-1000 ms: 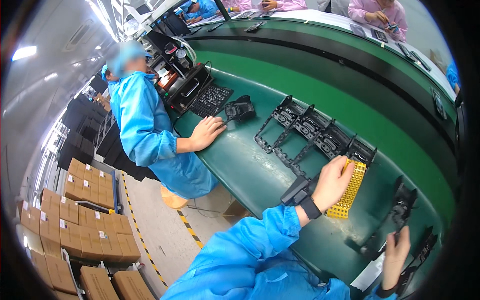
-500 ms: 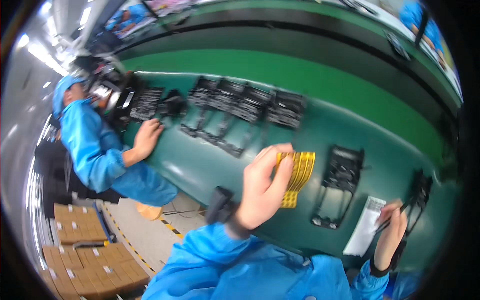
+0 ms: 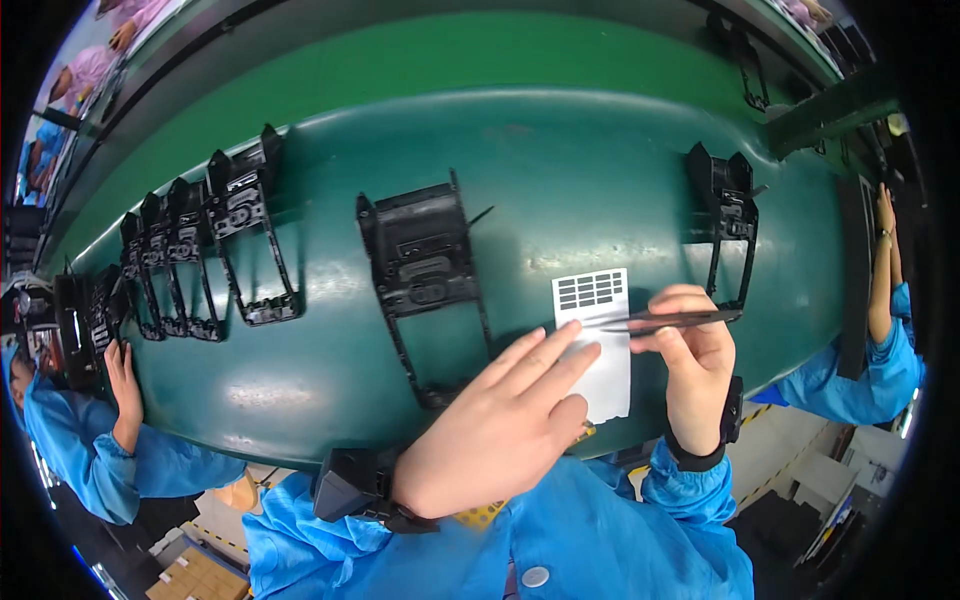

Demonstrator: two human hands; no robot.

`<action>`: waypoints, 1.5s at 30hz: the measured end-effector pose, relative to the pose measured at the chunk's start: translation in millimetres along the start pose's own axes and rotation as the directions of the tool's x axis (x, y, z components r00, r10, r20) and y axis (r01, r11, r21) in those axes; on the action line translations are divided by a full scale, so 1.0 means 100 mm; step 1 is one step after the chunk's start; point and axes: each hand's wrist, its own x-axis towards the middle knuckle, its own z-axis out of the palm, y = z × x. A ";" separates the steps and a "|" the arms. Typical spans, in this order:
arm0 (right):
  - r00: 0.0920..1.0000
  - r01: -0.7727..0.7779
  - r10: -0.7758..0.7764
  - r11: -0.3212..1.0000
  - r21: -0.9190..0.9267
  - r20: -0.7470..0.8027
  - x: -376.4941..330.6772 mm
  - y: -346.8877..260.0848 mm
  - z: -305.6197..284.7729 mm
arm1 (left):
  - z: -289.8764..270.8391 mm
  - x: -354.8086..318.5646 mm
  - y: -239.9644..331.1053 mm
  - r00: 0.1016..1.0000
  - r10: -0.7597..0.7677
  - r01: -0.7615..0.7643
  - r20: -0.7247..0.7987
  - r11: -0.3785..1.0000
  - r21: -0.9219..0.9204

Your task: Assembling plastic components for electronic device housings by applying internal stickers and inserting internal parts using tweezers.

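One label sheet (image 3: 598, 345), one tweezers (image 3: 668, 320), six black frames (image 3: 425, 262).

We look down on a long, dark green conveyor belt (image 3: 560, 170) with a glossy surface that reflects overhead light in pale patches; it runs from nine o'clock to three o'clock and bends with the lens. Beyond it, toward twelve o'clock, we see a brighter green band (image 3: 420, 60) edged by a black rail (image 3: 250, 50). At eight o'clock, a co-worker's blue sleeve (image 3: 80, 460) rests against the belt's near edge; at three o'clock, another blue sleeve (image 3: 860, 370) shows. Below the belt, at seven o'clock, we see a grey floor (image 3: 215, 515) with brown cardboard boxes (image 3: 195, 580), and at four o'clock a yellow-and-black floor stripe (image 3: 770, 480).
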 end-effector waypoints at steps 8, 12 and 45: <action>0.999 0.010 -0.011 1.000 -0.023 -0.040 0.15 0.14 -0.12 | 0.15 0.22 -0.10 0.999 -0.044 0.044 -0.010 0.992 0.116; 0.999 0.013 -0.013 1.000 0.005 -0.042 0.18 0.16 -0.14 | 0.14 0.25 -0.11 0.999 -0.027 0.022 0.021 0.984 0.178; 0.993 0.118 -0.116 0.990 0.075 -0.032 0.20 -0.16 0.11 | -0.38 -0.19 -0.06 0.914 -0.323 0.233 -0.244 0.913 -0.336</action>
